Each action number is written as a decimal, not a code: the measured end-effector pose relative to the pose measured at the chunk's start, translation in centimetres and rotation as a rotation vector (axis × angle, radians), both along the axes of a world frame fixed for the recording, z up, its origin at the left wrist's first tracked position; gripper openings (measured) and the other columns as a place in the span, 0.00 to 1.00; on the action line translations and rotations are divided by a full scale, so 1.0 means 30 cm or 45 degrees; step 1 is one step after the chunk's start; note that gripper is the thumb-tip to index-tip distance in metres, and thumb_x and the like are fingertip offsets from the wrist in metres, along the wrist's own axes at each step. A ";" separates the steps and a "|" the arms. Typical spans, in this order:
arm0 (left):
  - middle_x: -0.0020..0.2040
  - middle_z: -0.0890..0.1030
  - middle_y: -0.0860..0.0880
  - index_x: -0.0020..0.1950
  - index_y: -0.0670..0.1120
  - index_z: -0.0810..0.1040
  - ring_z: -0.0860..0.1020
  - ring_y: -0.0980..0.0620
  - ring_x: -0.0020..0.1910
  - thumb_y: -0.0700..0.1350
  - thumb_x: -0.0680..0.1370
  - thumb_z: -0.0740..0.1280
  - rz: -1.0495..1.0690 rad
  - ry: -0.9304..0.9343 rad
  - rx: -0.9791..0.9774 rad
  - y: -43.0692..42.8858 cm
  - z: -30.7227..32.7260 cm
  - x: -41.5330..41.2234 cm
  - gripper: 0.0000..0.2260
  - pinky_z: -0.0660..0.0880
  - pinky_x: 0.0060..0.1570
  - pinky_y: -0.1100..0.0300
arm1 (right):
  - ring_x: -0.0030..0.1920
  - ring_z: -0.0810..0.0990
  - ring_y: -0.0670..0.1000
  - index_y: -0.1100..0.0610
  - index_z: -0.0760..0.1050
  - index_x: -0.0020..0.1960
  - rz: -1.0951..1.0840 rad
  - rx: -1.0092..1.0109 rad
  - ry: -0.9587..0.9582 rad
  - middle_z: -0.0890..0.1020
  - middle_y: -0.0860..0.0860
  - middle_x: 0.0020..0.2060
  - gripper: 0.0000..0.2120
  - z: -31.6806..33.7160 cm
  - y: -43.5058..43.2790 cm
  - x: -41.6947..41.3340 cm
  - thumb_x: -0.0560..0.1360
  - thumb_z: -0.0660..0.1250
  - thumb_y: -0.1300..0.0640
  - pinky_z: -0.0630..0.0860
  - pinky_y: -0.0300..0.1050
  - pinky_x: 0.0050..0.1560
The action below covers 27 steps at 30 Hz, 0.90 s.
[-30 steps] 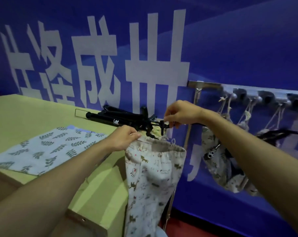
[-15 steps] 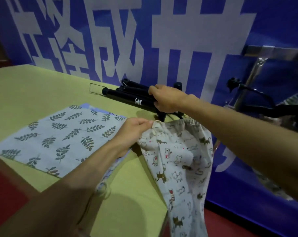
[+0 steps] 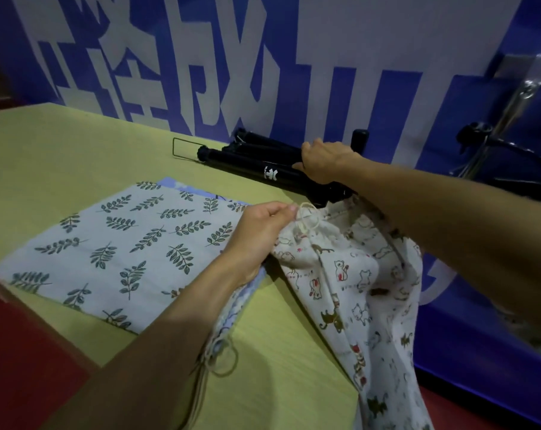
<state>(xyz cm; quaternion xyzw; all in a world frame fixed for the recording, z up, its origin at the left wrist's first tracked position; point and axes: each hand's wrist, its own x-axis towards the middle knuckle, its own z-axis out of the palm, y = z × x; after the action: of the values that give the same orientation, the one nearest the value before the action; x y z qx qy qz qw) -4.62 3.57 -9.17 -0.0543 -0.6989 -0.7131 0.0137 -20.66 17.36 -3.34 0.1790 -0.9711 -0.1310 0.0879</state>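
Observation:
A cream drawstring bag with a cat print (image 3: 353,274) hangs over the right corner of the yellow-green table (image 3: 77,150). My left hand (image 3: 260,231) pinches the bag's gathered mouth beside its looped cord (image 3: 306,218). A folded black tripod (image 3: 263,166) lies along the back of the table against the wall. My right hand (image 3: 325,161) grips the tripod's legs near its head, my forearm crossing above the bag.
A leaf-print fabric bag (image 3: 123,249) lies flat on the table over a bluish one, its cords (image 3: 219,361) trailing near the front edge. A blue banner with white characters (image 3: 294,57) stands behind. A metal rack (image 3: 511,97) stands at right; red floor (image 3: 24,367) shows below.
My right hand went from the rack at the right to the tripod and took hold of it. My left hand kept hold of the cat-print bag, and the view swung left and down.

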 end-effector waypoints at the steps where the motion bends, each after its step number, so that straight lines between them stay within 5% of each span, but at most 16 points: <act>1: 0.38 0.85 0.46 0.39 0.47 0.83 0.83 0.46 0.41 0.44 0.80 0.65 -0.014 0.006 -0.020 -0.001 0.001 0.001 0.11 0.79 0.50 0.49 | 0.54 0.76 0.62 0.62 0.65 0.65 0.008 0.017 0.045 0.73 0.61 0.59 0.25 0.007 0.002 0.001 0.82 0.52 0.42 0.71 0.54 0.47; 6: 0.39 0.86 0.46 0.41 0.45 0.82 0.84 0.46 0.42 0.44 0.80 0.63 -0.050 -0.035 -0.001 -0.003 0.003 0.005 0.11 0.79 0.51 0.50 | 0.52 0.78 0.62 0.63 0.68 0.63 0.105 0.088 0.310 0.74 0.60 0.56 0.22 0.083 0.003 0.023 0.82 0.53 0.45 0.67 0.52 0.42; 14: 0.49 0.85 0.39 0.52 0.40 0.82 0.84 0.43 0.49 0.44 0.80 0.65 0.038 -0.217 0.099 0.027 0.096 0.045 0.10 0.79 0.53 0.52 | 0.45 0.75 0.61 0.61 0.65 0.63 0.089 -0.312 0.372 0.73 0.61 0.57 0.21 0.338 0.067 0.220 0.82 0.53 0.45 0.64 0.51 0.40; 18: 0.49 0.84 0.37 0.49 0.39 0.81 0.82 0.42 0.49 0.44 0.81 0.63 -0.035 -0.086 -0.036 0.098 0.230 0.112 0.10 0.77 0.55 0.48 | 0.44 0.72 0.59 0.61 0.64 0.62 0.119 -0.531 0.448 0.73 0.59 0.57 0.18 0.436 0.175 0.388 0.81 0.56 0.49 0.64 0.50 0.40; 24: 0.39 0.81 0.50 0.46 0.45 0.80 0.78 0.54 0.38 0.46 0.82 0.61 -0.132 0.317 -0.471 0.237 0.426 0.237 0.11 0.74 0.39 0.59 | 0.42 0.76 0.57 0.59 0.66 0.59 -0.003 -1.028 0.504 0.77 0.56 0.48 0.21 0.541 0.424 0.670 0.70 0.69 0.57 0.74 0.50 0.38; 27: 0.38 0.78 0.48 0.44 0.45 0.78 0.76 0.52 0.36 0.45 0.83 0.59 -0.175 0.331 -0.386 0.317 0.486 0.295 0.11 0.72 0.38 0.59 | 0.35 0.77 0.54 0.59 0.70 0.54 -0.157 -1.200 0.431 0.78 0.56 0.41 0.16 0.550 0.536 0.795 0.68 0.69 0.59 0.72 0.43 0.30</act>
<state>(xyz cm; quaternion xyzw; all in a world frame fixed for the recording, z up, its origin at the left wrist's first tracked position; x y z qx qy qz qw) 4.24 13.07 5.41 -0.1950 -0.7851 -0.5860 0.0468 3.21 33.45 13.15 0.0385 -0.9056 0.2895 0.3074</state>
